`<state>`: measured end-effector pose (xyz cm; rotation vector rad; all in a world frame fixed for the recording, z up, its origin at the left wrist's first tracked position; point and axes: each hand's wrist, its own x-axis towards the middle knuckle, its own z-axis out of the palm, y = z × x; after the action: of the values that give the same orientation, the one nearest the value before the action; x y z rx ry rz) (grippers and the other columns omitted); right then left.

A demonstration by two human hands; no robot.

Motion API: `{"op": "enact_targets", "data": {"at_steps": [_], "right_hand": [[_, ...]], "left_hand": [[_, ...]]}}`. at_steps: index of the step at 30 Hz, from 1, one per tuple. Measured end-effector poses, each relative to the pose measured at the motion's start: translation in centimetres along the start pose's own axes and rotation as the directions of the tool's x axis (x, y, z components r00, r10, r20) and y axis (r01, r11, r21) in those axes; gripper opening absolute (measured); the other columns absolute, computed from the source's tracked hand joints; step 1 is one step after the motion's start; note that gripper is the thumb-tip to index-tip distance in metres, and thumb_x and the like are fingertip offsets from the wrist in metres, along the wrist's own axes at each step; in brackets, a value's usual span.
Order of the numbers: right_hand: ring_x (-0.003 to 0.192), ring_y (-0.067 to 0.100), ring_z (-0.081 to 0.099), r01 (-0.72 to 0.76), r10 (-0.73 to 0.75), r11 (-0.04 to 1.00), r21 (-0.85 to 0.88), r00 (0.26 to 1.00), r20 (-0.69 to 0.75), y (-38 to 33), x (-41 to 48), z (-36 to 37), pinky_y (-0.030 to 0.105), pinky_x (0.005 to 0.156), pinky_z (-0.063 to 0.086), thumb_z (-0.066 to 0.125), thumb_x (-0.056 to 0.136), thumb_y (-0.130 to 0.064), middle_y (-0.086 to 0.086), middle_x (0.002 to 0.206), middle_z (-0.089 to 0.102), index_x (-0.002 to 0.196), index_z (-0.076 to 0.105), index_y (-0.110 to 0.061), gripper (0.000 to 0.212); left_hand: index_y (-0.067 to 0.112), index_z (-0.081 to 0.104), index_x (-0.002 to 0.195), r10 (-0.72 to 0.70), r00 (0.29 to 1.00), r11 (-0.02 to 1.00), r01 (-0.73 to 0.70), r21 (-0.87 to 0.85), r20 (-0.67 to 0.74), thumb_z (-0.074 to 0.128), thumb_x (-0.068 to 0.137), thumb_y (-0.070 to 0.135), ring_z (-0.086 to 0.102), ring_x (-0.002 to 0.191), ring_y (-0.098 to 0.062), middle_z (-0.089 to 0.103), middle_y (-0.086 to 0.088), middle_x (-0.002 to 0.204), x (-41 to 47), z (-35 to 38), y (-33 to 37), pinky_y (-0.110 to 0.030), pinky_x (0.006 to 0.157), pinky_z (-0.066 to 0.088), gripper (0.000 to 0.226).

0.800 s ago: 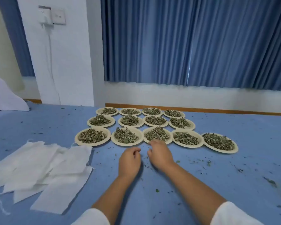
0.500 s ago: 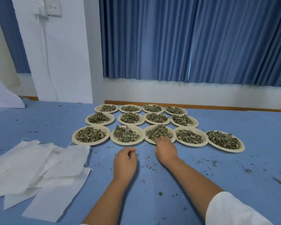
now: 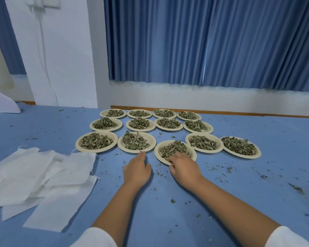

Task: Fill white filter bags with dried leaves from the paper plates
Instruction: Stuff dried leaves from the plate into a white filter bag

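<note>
Several paper plates of dried green leaves stand in rows on the blue table (image 3: 239,184). One plate (image 3: 158,154) sits nearer to me than the rest of the front row. My right hand (image 3: 184,168) grips its near rim, fingers over the edge and touching the leaves (image 3: 173,148). My left hand (image 3: 136,169) rests flat on the table, fingers together, its fingertips just touching the rim of the neighbouring plate (image 3: 122,145). It holds nothing. A loose pile of white filter bags (image 3: 39,175) lies at the left.
Leaf crumbs are scattered over the table, mostly at the right. A white wall with a socket and cable, and blue curtains, stand behind the table's far edge. A white object (image 3: 2,102) sits at the far left.
My right hand took hold of the third front-row plate and slid it toward me, out of the row. My left hand moved forward to the second plate's rim.
</note>
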<state>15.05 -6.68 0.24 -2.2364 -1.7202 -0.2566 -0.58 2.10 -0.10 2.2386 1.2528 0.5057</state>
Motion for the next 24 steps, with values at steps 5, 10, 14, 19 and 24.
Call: {"op": "enact_targets", "data": {"at_steps": [5, 10, 14, 19, 24], "right_hand": [[0.117, 0.016, 0.047, 0.090, -0.089, 0.994, 0.069, 0.996, -0.017, -0.2, -3.5, -1.2, 0.025, 0.086, 0.043, 0.047, 0.099, -0.024, -0.004, 0.121, 0.055, 0.129, 0.058, -0.022, 0.032], [0.117, 0.011, 0.046, 0.175, -0.175, 0.977, 0.118, 0.984, -0.017, -1.2, -6.5, -2.3, 0.022, 0.088, 0.041, 0.045, 0.101, -0.027, -0.009, 0.122, 0.054, 0.130, 0.058, -0.024, 0.032], [0.117, 0.011, 0.047, 0.255, -0.257, 0.955, 0.153, 0.966, -0.007, -2.3, -7.7, -3.1, 0.022, 0.091, 0.041, 0.044, 0.102, -0.027, -0.008, 0.122, 0.055, 0.132, 0.058, -0.023, 0.033], [0.115, 0.011, 0.048, 0.377, -0.386, 0.906, 0.194, 0.923, 0.006, -4.0, -9.0, -3.1, 0.024, 0.092, 0.041, 0.046, 0.101, -0.028, -0.005, 0.118, 0.056, 0.128, 0.060, -0.022, 0.031], [0.112, 0.011, 0.049, 0.448, -0.469, 0.858, 0.253, 0.883, 0.029, -6.2, -8.8, -3.0, 0.022, 0.093, 0.041, 0.049, 0.100, -0.027, -0.003, 0.116, 0.058, 0.127, 0.063, -0.018, 0.031]], "left_hand": [[0.023, 0.026, 0.154, 0.012, 1.000, 0.997, -0.014, -0.074, -0.029, 0.037, 0.103, 0.023, 0.022, 0.147, -0.016, 0.019, 0.008, 0.162, 0.3, 0.2, -0.4, -0.046, 0.117, 0.017, 0.052], [0.018, 0.053, 0.138, -0.082, 0.981, 0.910, 0.001, -0.414, -0.177, 0.037, 0.102, 0.015, 0.056, 0.111, -0.010, 0.056, 0.001, 0.139, -0.1, 0.1, -0.4, -0.024, 0.095, 0.041, 0.040], [0.024, 0.067, 0.112, -0.143, 0.924, 0.855, -0.066, -0.514, -0.355, 0.042, 0.099, 0.014, 0.049, 0.045, 0.001, 0.069, 0.006, 0.080, -0.9, -0.7, -0.5, -0.009, 0.044, 0.036, 0.031], [0.025, 0.070, 0.103, -0.148, 0.905, 0.868, -0.074, -0.490, -0.398, 0.046, 0.097, 0.013, 0.046, 0.040, -0.002, 0.067, 0.008, 0.073, -1.9, -2.4, -2.3, -0.011, 0.042, 0.035, 0.028], [0.021, 0.072, 0.104, -0.217, 0.889, 0.875, -0.007, -0.485, -0.404, 0.047, 0.096, 0.014, 0.049, 0.050, -0.003, 0.071, 0.004, 0.092, -2.6, -4.3, -4.6, -0.021, 0.056, 0.040, 0.027]]}}
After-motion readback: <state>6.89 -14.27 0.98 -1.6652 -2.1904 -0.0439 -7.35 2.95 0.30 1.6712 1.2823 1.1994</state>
